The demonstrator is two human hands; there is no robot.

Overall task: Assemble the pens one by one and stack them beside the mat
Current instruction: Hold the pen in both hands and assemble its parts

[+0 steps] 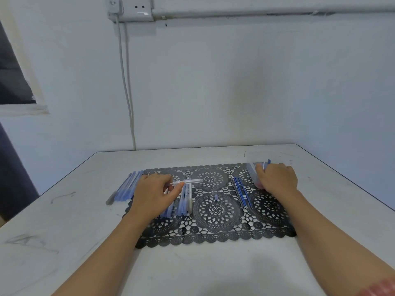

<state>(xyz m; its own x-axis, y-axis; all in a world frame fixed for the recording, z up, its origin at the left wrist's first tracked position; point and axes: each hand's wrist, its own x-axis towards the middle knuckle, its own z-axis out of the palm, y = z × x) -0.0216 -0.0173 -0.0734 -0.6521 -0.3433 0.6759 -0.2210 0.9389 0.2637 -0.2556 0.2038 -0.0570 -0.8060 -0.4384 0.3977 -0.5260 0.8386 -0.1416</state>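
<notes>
Pen barrels [184, 202], pale and loose, lie in a bundle on the left part of a black lace mat [215, 238]. The mat rests on a scuffed white table [192, 270], and its scalloped near edge runs between the person's two bare forearms.

The left hand [154, 195] hovers over that bundle, palm down. It pinches one clear barrel [192, 181] between thumb and forefinger. The barrel lies crosswise, and most of its length sticks out to the right past the fingertips, above the far ends of the loose ones. The other fingers are curled under the hand.

Near the middle of the mat lies a small pale cap [216, 197], apart from everything else. To its right, several thin blue refills [241, 193] lie side by side, slanting away from the viewer.

The right hand [276, 178] is at the mat's far right corner, knuckles up, with its fingers bent down over a clear container [251, 168]. Blue pieces show just past the fingertips. It cannot be told whether the fingers grip anything.

Off the mat's left edge, assembled pens [126, 188] with blue caps lie stacked in a row on the table, touching one another.

Beyond the table stands a pale wall [235, 82]. A socket [142, 9] sits high on it, and a white cable [128, 88] hangs down behind the table.
</notes>
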